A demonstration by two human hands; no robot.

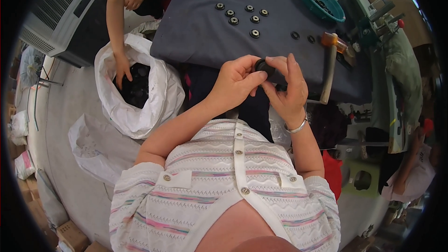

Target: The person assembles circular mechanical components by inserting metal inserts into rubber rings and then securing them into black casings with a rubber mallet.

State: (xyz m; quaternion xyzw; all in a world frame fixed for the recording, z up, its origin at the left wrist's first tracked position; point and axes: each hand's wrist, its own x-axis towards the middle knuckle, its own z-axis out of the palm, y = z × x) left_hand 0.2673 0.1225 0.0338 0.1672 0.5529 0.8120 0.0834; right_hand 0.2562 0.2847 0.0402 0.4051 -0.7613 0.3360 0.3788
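Note:
In front of my body, near the table's front edge, I hold a black round disc-like part (264,68). My left hand (237,81) pinches it, with the thumb across its face. My right hand (287,86) closes on its right side, index finger at the rim and thumb lower down; its other fingers point up. The far side of the part is hidden. Beyond my hands, several black rings with metal centres (255,33) lie scattered on the dark-covered table (200,32). Two plain black rings (295,35) lie farther right.
A mallet with an amber head (329,40) lies at the table's right edge. Behind it stand a green basin (310,7) of small parts and a green bench press (368,30). At left, a co-worker's hand (122,71) reaches into a white sack (163,93) of black parts.

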